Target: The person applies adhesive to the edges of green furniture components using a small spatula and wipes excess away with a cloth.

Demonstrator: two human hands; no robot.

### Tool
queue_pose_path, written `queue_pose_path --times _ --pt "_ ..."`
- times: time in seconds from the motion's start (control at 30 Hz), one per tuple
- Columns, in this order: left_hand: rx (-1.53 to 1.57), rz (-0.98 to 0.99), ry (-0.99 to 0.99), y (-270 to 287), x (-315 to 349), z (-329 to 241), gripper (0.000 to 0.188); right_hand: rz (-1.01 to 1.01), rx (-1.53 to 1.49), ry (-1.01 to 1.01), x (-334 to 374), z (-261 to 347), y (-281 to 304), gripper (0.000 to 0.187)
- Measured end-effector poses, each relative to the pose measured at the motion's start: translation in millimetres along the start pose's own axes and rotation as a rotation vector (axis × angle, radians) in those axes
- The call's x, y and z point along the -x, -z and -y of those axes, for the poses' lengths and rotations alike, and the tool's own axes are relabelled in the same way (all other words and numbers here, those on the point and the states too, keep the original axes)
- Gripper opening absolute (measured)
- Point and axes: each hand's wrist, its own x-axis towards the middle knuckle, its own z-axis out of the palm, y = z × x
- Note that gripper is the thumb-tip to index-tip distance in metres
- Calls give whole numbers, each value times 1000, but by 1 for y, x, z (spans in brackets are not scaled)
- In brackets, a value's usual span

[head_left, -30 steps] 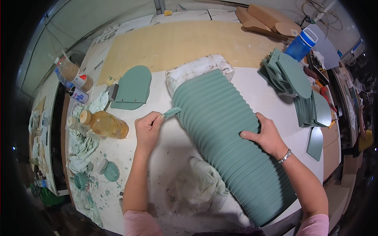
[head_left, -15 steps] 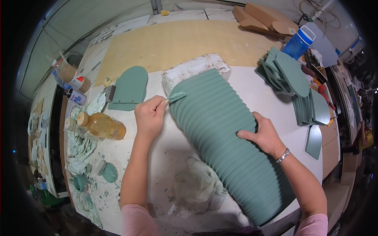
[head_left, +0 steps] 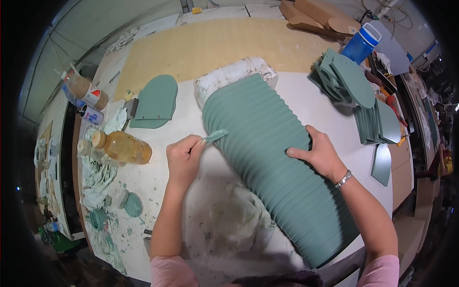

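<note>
A long green ribbed piece (head_left: 267, 158) with a curved left side lies slanted across the table in front of me. Its far end rests on a white, stained padded block (head_left: 234, 76). My left hand (head_left: 184, 160) is closed in a pinch on a small flat green-smeared strip (head_left: 217, 136), whose tip lies against the left side of the ribs. I cannot tell whether the strip is cloth or a blade. My right hand (head_left: 321, 155) rests on the right edge of the ribbed piece, thumb on top, the other fingers partly hidden over the edge.
A crumpled pale cloth (head_left: 244, 215) lies left of the ribbed piece. At left stand a bottle of yellow liquid (head_left: 125, 148) and tubs of green paste (head_left: 133, 205). Green rounded panels (head_left: 351, 83) are stacked at right, near a blue jug (head_left: 362, 45).
My left hand has moved nearer to me along the left side of the ribs, carrying the strip. My right hand keeps its place on the piece. The view has shifted slightly.
</note>
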Motion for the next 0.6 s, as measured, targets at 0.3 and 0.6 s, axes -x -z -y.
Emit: queue_pose_path --times 0.3,0.6 --pt "74 13 -49 -7 4 -15 9 -5 22 14 1 -2 -2 71" --pt "52 10 -49 -15 11 -23 10 -15 46 3 1 -5 -1 69"
